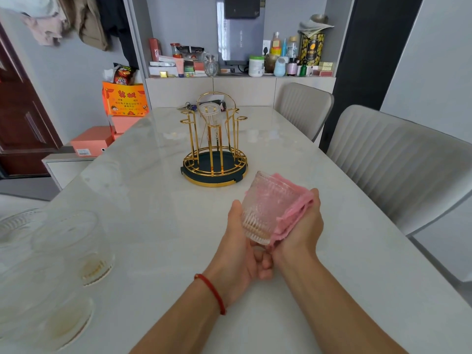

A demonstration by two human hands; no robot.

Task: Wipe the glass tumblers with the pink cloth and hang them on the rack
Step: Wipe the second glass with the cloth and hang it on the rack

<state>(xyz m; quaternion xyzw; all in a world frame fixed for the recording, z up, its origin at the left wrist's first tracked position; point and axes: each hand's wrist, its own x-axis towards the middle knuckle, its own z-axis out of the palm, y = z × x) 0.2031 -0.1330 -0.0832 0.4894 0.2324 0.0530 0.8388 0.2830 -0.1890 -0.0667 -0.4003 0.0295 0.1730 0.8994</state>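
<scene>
Above the near middle of the white marble table (158, 226), a clear ribbed glass tumbler (265, 208) is being held in the air by two hands. It is lying tilted, almost on its side. Its long axis is running from the person out toward the far end of the table. Its thick bottom is pointing back at the person and a little down, and its open mouth is pointing away and up, toward the rack.

The left hand (241, 254) is cupping the tumbler from below and from the left, with its fingers curled under the bottom. A red string bracelet (212, 292) is sitting on that wrist. The right hand (298, 228) is pressing a fuzzy pink cloth (291, 210) against the right side of the tumbler, with its fingers wrapping round the cloth and the glass. Part of the cloth is showing pink through the glass.

Farther out, near the middle of the table, a round gold wire rack with a dark green base (215, 149) is standing. One clear glass tumbler (210, 114) is hanging upside down on it, near the top.

At the left edge, more clear glass tumblers (63, 254) are standing close to the camera, looking blurry. Two grey padded chairs (388, 159) are standing along the right side of the table.
</scene>
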